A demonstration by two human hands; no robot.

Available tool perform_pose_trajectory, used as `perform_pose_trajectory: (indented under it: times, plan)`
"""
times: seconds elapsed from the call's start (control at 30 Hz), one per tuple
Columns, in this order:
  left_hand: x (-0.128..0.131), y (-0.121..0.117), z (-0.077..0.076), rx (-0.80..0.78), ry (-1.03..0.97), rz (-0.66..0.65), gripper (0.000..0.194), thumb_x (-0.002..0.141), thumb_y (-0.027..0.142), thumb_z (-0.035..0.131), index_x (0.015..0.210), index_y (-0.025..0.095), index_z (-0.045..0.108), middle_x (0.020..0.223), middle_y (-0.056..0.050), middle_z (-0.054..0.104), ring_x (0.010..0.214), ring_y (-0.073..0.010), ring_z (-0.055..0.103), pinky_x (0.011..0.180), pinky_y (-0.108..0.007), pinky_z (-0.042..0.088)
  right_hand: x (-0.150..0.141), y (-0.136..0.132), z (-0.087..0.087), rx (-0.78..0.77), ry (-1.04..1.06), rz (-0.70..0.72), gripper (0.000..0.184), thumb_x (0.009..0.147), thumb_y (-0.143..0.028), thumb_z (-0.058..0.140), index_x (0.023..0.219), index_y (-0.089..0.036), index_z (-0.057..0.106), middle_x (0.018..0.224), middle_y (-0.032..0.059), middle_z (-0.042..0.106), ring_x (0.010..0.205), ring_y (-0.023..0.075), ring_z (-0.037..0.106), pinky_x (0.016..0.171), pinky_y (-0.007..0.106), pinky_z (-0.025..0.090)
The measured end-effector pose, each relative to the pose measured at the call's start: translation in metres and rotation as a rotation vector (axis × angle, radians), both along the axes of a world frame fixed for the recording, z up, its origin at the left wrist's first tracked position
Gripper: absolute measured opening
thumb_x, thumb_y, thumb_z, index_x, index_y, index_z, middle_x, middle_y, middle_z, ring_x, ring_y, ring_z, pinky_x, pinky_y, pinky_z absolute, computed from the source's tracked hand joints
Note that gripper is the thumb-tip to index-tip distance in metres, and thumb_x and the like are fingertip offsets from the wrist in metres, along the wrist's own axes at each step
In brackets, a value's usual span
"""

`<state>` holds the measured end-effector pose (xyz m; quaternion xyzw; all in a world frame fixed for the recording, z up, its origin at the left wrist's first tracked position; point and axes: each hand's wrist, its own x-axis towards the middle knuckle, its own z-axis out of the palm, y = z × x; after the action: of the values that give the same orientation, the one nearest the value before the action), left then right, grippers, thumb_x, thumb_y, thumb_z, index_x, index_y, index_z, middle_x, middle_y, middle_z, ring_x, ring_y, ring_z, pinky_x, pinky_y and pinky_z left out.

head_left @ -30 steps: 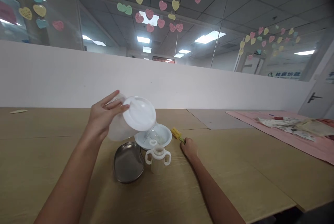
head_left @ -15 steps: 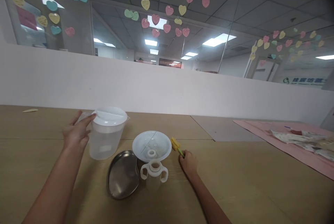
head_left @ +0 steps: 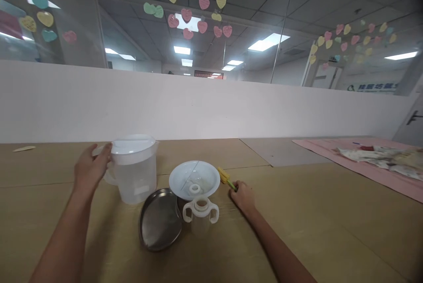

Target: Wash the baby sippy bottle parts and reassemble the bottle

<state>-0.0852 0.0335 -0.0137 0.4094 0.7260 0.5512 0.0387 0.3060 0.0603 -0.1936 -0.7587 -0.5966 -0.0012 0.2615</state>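
On the left, a translucent plastic pitcher [head_left: 137, 181] with a white lid stands upright, with some liquid apparently inside. My left hand [head_left: 90, 166] is at the top of its handle, fingers curled there and fingertips by the lid's rim. My right hand [head_left: 243, 196] rests on the table, closed on the green handle of a bottle brush [head_left: 224, 175] with a yellow head. Left of that brush sits a white bowl [head_left: 178, 171] with a clear piece and a white ring in it. A two-handled baby bottle [head_left: 201, 219] stands in front, without a cap.
A metal kidney dish [head_left: 160, 221] lies between the pitcher and the bottle. At the right, a pink cloth [head_left: 317, 153] carries crumpled white items. A thin pale strip [head_left: 24, 148] lies far left. A white wall [head_left: 198, 111] with glass above borders the table's back.
The pitcher has turned, bringing its handle into view at the left. My left hand has shifted with it, fingers less spread. My right hand still holds the brush. The view has tilted slightly.
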Motion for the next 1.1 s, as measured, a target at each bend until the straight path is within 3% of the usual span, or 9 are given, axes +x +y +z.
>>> perform_pose_trajectory:
  times: [0.07, 0.1, 0.2, 0.3, 0.43, 0.53, 0.63, 0.93, 1.1]
  plan:
    - [0.013, -0.021, 0.015, -0.059, 0.185, 0.142, 0.08, 0.066, 0.049, 0.059, 0.13, 0.008, 0.033, 0.103, -0.02, 0.061, 0.098, -0.0372, 0.053, 0.076, -0.053, 0.041, 0.0, -0.001, 0.001, 0.026, 0.037, 0.003, 0.021, 0.067, -0.022, 0.049, 0.081, -0.017, 0.064, 0.082, 0.0079, 0.065, 0.076, 0.0197, 0.059, 0.061, 0.025, 0.036]
    - [0.024, -0.033, 0.023, -0.072, 0.363, 0.249, 0.078, 0.069, 0.051, 0.054, 0.131, 0.01, 0.032, 0.098, -0.018, 0.062, 0.095, -0.0375, 0.054, 0.075, -0.054, 0.04, 0.0, -0.001, 0.001, 0.053, 0.065, 0.003, 0.021, 0.066, -0.02, 0.049, 0.081, -0.017, 0.064, 0.081, 0.0078, 0.065, 0.076, 0.0195, 0.059, 0.061, 0.025, 0.036]
    - [0.068, -0.057, 0.038, 0.104, 0.614, 0.258, 0.053, 0.081, 0.048, 0.036, 0.127, 0.022, 0.039, 0.082, -0.005, 0.067, 0.079, -0.0263, 0.06, 0.071, -0.04, 0.045, -0.001, -0.002, 0.003, 0.252, 0.192, -0.015, 0.028, 0.072, -0.023, 0.044, 0.091, -0.016, 0.064, 0.086, 0.0073, 0.066, 0.076, 0.0183, 0.059, 0.063, 0.024, 0.038]
    - [0.119, -0.049, 0.021, 0.062, 0.708, -0.195, 0.037, 0.083, 0.04, 0.035, 0.112, 0.027, 0.054, 0.083, -0.001, 0.068, 0.077, -0.0196, 0.061, 0.071, -0.03, 0.044, -0.004, -0.002, 0.005, 0.521, 0.332, -0.022, 0.039, 0.081, -0.033, 0.035, 0.107, -0.015, 0.058, 0.101, 0.0085, 0.063, 0.087, 0.0185, 0.058, 0.073, 0.026, 0.041]
    - [0.162, -0.003, -0.041, -0.048, 0.822, -0.856, 0.03, 0.079, 0.027, 0.04, 0.091, 0.022, 0.067, 0.095, -0.007, 0.067, 0.089, -0.0215, 0.059, 0.079, -0.03, 0.041, -0.01, -0.002, 0.007, 0.641, 0.417, 0.062, 0.047, 0.085, -0.043, 0.03, 0.114, -0.014, 0.054, 0.112, 0.0103, 0.059, 0.099, 0.0185, 0.055, 0.082, 0.027, 0.039]
    - [0.17, 0.025, -0.08, -0.167, 0.828, -1.058, 0.032, 0.074, 0.018, 0.041, 0.089, 0.022, 0.069, 0.095, -0.007, 0.067, 0.09, -0.0231, 0.059, 0.079, -0.031, 0.041, -0.014, -0.003, 0.007, 0.594, 0.407, 0.102, 0.049, 0.085, -0.046, 0.03, 0.114, -0.014, 0.054, 0.109, 0.0105, 0.061, 0.095, 0.0189, 0.056, 0.079, 0.027, 0.041]
    - [0.169, 0.033, -0.096, -0.25, 0.777, -1.107, 0.033, 0.069, 0.015, 0.044, 0.089, 0.023, 0.069, 0.093, -0.007, 0.068, 0.087, -0.0226, 0.059, 0.076, -0.03, 0.041, -0.016, -0.005, 0.008, 0.54, 0.357, 0.136, 0.048, 0.085, -0.046, 0.03, 0.106, -0.014, 0.058, 0.096, 0.0103, 0.064, 0.084, 0.0188, 0.058, 0.073, 0.026, 0.041]
    - [0.165, 0.035, -0.098, -0.274, 0.695, -1.075, 0.015, 0.061, 0.018, 0.052, 0.059, 0.019, 0.067, 0.069, -0.006, 0.066, 0.072, -0.0206, 0.058, 0.067, -0.027, 0.04, -0.025, -0.014, 0.017, 0.537, 0.292, 0.202, 0.046, 0.088, -0.042, 0.024, 0.073, -0.015, 0.058, 0.067, 0.0065, 0.061, 0.063, 0.0152, 0.054, 0.061, 0.023, 0.037]
    - [0.158, 0.038, -0.09, -0.165, 0.665, -1.006, 0.022, 0.073, 0.024, 0.043, 0.078, 0.017, 0.063, 0.085, -0.008, 0.064, 0.084, -0.0204, 0.055, 0.077, -0.03, 0.038, -0.032, -0.017, 0.015, 0.583, 0.251, 0.272, 0.043, 0.089, -0.04, 0.026, 0.083, -0.014, 0.06, 0.076, 0.0071, 0.063, 0.069, 0.015, 0.056, 0.065, 0.024, 0.039]
